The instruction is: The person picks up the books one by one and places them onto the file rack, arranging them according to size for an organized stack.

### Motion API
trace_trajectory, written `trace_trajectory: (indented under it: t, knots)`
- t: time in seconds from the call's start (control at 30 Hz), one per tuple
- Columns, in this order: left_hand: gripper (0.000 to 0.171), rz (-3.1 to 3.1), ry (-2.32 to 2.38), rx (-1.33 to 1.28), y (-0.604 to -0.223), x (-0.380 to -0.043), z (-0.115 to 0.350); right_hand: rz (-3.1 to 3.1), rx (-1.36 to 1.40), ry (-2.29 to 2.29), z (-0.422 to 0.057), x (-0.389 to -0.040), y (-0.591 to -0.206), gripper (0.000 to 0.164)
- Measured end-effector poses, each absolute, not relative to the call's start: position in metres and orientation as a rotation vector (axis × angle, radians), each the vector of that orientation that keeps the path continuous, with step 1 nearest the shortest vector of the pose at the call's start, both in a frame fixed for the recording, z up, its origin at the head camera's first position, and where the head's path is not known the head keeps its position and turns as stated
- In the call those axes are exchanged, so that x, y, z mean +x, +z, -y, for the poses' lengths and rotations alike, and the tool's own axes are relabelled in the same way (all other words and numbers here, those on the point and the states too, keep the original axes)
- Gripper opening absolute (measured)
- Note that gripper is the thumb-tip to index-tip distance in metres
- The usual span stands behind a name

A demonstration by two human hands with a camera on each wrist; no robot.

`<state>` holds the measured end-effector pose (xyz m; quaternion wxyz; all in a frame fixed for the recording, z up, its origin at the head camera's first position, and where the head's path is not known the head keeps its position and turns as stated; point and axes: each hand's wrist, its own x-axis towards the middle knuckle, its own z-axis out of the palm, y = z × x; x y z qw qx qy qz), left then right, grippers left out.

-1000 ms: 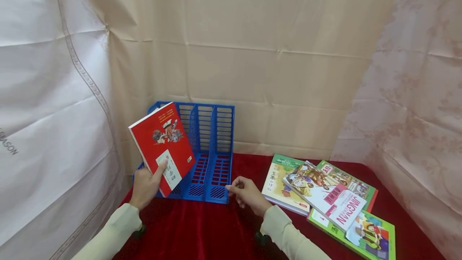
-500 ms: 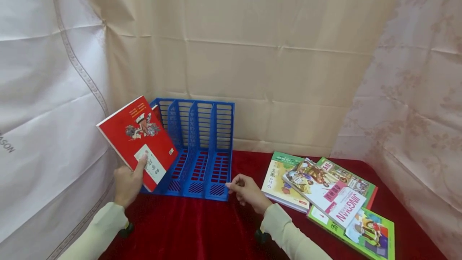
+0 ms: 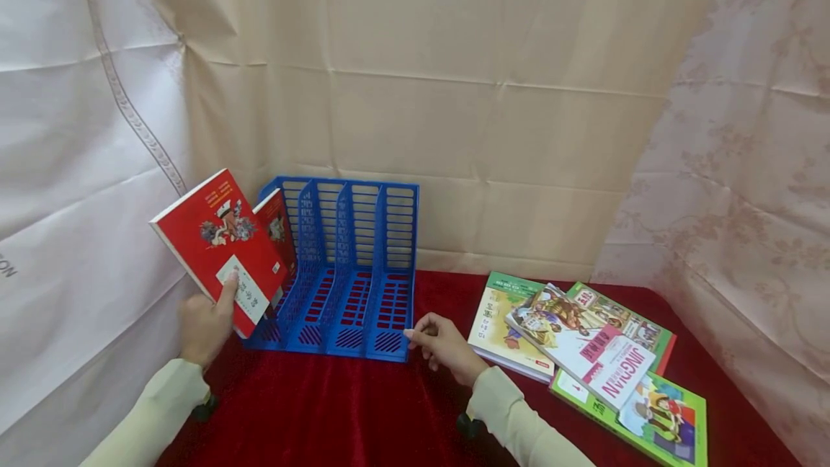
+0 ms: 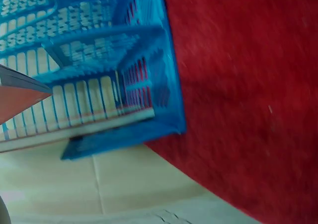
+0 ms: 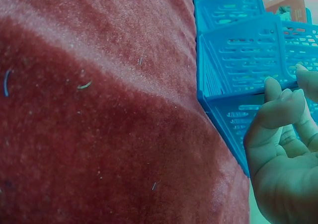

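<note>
My left hand (image 3: pixel 202 328) grips a red paperback book (image 3: pixel 223 243), thumb across its pale title panel. The book leans left, in front of the blue file rack's (image 3: pixel 350 301) left end. Behind it, a second red book (image 3: pixel 279 225) stands in the leftmost compartment; its pale edge (image 4: pixel 99 127) shows in the left wrist view. A corner of the held book (image 4: pixel 20 95) enters that view from the left. At the rack's right front edge, my right hand (image 3: pixel 447 348) pinches the side wall between thumb and curled fingers.
To the right lie several overlapping books: a yellow-green one (image 3: pixel 509 330), a white and pink one (image 3: pixel 606 359), and green ones beneath it (image 3: pixel 694 409). Dark red velvet (image 3: pixel 311 409) covers the table. A beige cloth (image 3: pixel 454 128) hangs behind the rack.
My left hand has carried the red book leftward, away from the rack's middle, uncovering more compartments and the second red book. The right hand stays at the rack's edge.
</note>
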<state>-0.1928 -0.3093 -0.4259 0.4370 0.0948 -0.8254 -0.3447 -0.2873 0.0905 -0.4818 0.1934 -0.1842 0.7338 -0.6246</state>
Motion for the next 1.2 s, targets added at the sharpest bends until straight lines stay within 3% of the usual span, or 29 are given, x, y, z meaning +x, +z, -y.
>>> trace_trajectory:
  t: [0.5,0.83,1.2]
  knots:
    - [0.051,2.195,-0.558,0.188,-0.454,-0.199,0.324,-2.049,-0.515,-1.748,-0.097,-0.285,-0.484,0.025]
    - [0.059,2.231,-0.415,0.292,-0.467,-0.215,0.326,-2.062,-0.522,-1.743,-0.089,-0.282,-0.481,0.026]
    - [0.05,2.516,-0.661,0.357,-0.434,-0.232,0.326,-2.091,-0.513,-1.729,-0.094,-0.283,-0.476,0.025]
